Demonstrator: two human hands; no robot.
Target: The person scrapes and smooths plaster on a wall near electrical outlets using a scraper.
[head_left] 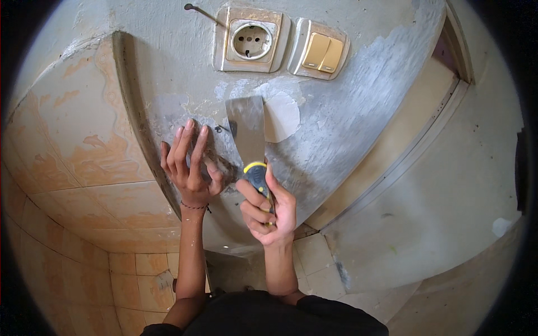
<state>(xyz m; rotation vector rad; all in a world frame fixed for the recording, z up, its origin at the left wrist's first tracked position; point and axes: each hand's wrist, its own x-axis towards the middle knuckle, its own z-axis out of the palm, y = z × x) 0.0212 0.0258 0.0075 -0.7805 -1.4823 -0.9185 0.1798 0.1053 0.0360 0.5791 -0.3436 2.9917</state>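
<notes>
My right hand (pixel 268 207) is wrapped round the dark grip, ringed in yellow, of a putty knife (pixel 246 131). The wide metal blade points up the grey wall (pixel 347 112), its tip beside a pale, roundish patch (pixel 283 116) where the surface looks different. Whether the blade touches the wall I cannot tell. To the left, my left hand (pixel 191 162) is spread against the wall, fingers stretched upward, holding nothing. Just right of its fingertips is a small dark spot (pixel 218 129) in the wall.
Above the blade are a wall socket (pixel 252 42) and a double light switch (pixel 323 51). A nail (pixel 203 14) sticks out near the socket. Orange-patterned tiles (pixel 73 134) cover the left side. At the right are a door frame (pixel 426 129) and a pale door panel (pixel 426 213).
</notes>
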